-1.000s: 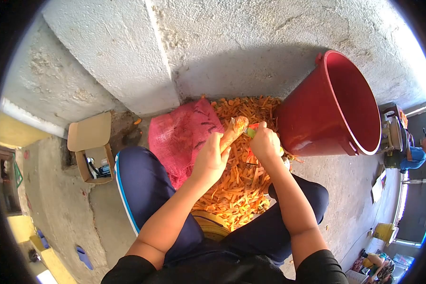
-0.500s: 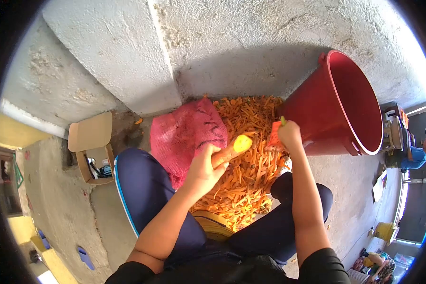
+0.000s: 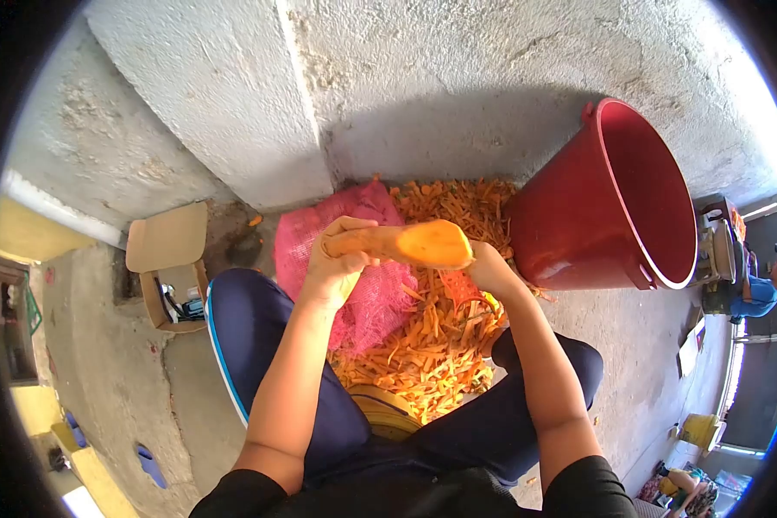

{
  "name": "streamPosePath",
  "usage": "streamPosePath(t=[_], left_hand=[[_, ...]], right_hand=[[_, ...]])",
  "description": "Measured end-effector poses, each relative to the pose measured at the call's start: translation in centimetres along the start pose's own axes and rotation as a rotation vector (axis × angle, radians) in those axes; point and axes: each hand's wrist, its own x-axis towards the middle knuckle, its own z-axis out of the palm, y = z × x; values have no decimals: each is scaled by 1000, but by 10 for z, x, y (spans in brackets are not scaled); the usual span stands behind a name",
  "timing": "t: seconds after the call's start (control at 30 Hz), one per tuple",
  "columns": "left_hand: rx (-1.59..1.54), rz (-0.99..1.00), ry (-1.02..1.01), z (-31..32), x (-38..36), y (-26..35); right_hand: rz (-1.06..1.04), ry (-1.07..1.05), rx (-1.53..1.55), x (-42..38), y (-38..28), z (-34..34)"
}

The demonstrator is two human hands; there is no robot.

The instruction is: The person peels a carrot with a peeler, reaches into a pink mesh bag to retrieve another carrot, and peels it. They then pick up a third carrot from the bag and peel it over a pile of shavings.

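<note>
My L hand [image 3: 341, 259] has its fingers curled round one end of the part-peeled carrot [image 3: 419, 244], held over the pink mesh bag [image 3: 345, 233] & orange peelings [image 3: 445, 345]. R hand [image 3: 492, 272] is at the other end, fingers bent in w/ the orange peeler [image 3: 460, 289]; can't tell their exact grip. Red bucket [image 3: 570, 207] stands just beside the peelings.

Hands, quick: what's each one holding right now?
Left hand: closed around a partly peeled root vegetable.
Right hand: closed on a red-orange tool, partly hidden.
</note>
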Motion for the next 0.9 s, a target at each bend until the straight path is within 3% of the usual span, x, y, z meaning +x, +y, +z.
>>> streamPosePath(t=[0.13,0.23,0.27,0.37,0.47,0.57,0.67,0.77,0.9], left_hand=[[-282,123,119,11,2,-19],[-446,-71,380,10,0,-29],[-500,-94,314,1,0,-35],[-453,-224,484,8,0,-27],[-411,-278,450,-8,-3,-30],[-315,-234,801,13,5,-21],[-456,-212,767,-1,1,-27],[-413,-461,916,15,9,-20],[-417,-577,670,5,1,-34]], right_hand=[[188,-79,-98,-14,-46,-13],[187,-76,-50,-16,-43,-8],[189,-79,-34,-17,-44,-8],[160,-65,-12,-18,-52,-10],[148,-34,-7,-13,-45,-10],[167,-24,55,-11,-46,-11],[195,-40,74,-9,-47,-9],[192,-48,127,-8,-42,-6],[200,-38,190,-3,-28,-3]])
